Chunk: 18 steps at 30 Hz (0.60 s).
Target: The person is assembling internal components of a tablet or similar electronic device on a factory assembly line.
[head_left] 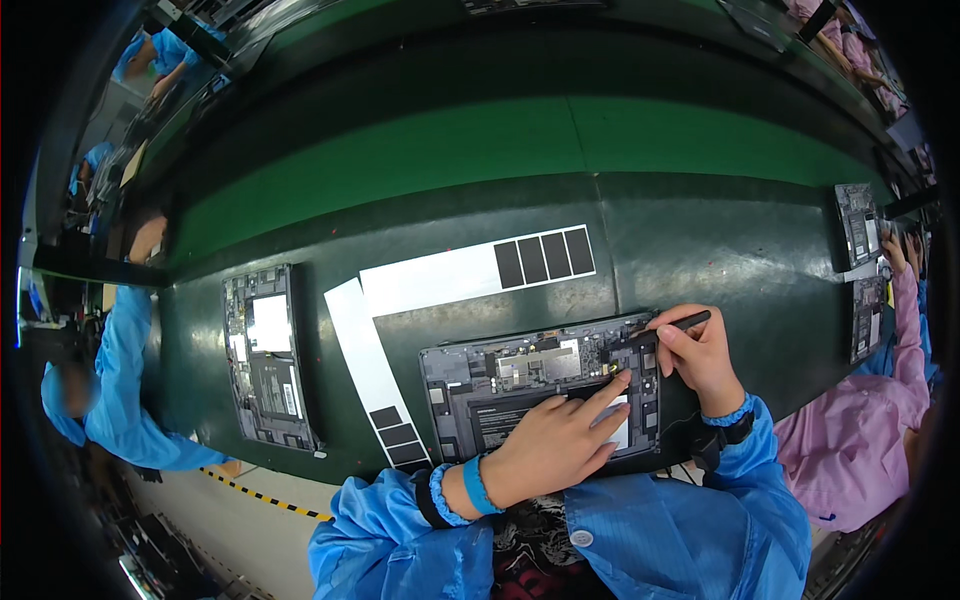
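In front of me lies an opened laptop base [540, 368], its circuit boards, battery and cables exposed. My left hand [555, 440] lies over its near right part, fingers stretched out, the index fingertip touching down near a small yellow spot on the boards. A blue band circles that wrist. At the far right corner of the base, my right hand [700, 355] is closed round a slim black tool [692, 320]. The tool's back end sticks out past the fingers. Its working tip is hard to tell from the dark parts beneath, so I cannot tell its exact kind.
White strips with black squares [475, 270] lie behind and left of the base. Another opened laptop base [268, 355] rests farther left, near a co-worker in blue [125, 340]. More opened units [858, 230] sit at the right by a person in pink [850, 440]. The bench top [720, 240] is green.
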Tool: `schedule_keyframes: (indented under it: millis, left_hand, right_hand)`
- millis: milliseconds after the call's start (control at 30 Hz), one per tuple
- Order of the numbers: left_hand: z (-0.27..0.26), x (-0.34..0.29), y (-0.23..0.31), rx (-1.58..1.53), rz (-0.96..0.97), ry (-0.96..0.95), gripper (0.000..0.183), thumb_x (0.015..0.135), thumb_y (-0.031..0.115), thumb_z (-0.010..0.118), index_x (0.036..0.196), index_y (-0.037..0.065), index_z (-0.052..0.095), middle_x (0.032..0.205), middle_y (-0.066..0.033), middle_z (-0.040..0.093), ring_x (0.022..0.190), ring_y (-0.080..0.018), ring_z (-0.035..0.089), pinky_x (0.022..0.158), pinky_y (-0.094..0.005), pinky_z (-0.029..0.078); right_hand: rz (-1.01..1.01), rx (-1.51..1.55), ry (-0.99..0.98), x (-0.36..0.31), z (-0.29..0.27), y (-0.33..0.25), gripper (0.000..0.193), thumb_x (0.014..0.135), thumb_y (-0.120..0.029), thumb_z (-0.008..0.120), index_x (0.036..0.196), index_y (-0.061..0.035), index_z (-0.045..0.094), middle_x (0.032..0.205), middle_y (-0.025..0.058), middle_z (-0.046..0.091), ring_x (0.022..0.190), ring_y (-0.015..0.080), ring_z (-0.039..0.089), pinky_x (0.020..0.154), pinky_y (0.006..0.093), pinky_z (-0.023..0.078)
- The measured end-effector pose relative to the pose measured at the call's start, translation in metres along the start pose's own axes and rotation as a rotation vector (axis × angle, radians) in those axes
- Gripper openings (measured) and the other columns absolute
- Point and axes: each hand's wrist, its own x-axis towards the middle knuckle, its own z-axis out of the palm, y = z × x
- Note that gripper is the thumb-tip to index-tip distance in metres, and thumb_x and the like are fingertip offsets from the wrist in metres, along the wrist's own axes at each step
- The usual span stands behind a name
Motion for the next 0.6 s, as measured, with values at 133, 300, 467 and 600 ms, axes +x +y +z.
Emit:
schedule_keyframes:
  millis: [133,300,467,600]
  left_hand:
    - [-0.0005,0.0003,0.0009,0.005,0.002,0.005,0.036,0.083,0.023,0.065,0.115,0.007,0.063,0.145,-0.0157,0.041,0.07,-0.0175,0.063,0.068,-0.0287,0.048]
    - [-0.0001,0.0008,-0.0005,0.002,0.0,-0.005,0.036,0.083,0.023,0.065,0.115,0.006,0.063,0.146,-0.0159,0.041,0.072,-0.0178,0.064,0.068,-0.029,0.048]
    - [0.0003,0.0,0.0004,-0.01,0.0,-0.009,0.036,0.083,0.022,0.065,0.115,0.006,0.062,0.146,-0.0161,0.041,0.073,-0.0182,0.064,0.069,-0.0291,0.048]
    - [0.0015,-0.0009,0.0012,-0.002,0.015,0.009,0.037,0.083,0.022,0.065,0.116,0.006,0.062,0.146,-0.0169,0.039,0.07,-0.0185,0.064,0.068,-0.0285,0.048]
  right_hand:
    - [-0.063,-0.003,-0.114,0.0,0.0003,0.0003,0.013,0.089,-0.005,0.062,0.095,0.0058,0.067,0.057,0.0061,0.06,0.046,0.0083,0.053,0.043,0.0198,0.035]
    - [0.022,-0.032,-0.029,0.0034,-0.0006,-0.0018,0.015,0.089,-0.007,0.062,0.096,0.0062,0.066,0.057,0.0062,0.06,0.046,0.0082,0.053,0.043,0.0196,0.036]
    - [0.008,-0.041,-0.02,0.0034,-0.0017,0.0017,0.016,0.09,-0.008,0.062,0.097,0.0061,0.066,0.057,0.0064,0.06,0.046,0.0086,0.054,0.043,0.0196,0.038]
    - [0.009,-0.034,-0.007,0.0021,-0.0005,0.0009,0.017,0.091,-0.008,0.062,0.098,0.0061,0.066,0.057,0.0067,0.061,0.047,0.0095,0.055,0.042,0.0202,0.038]
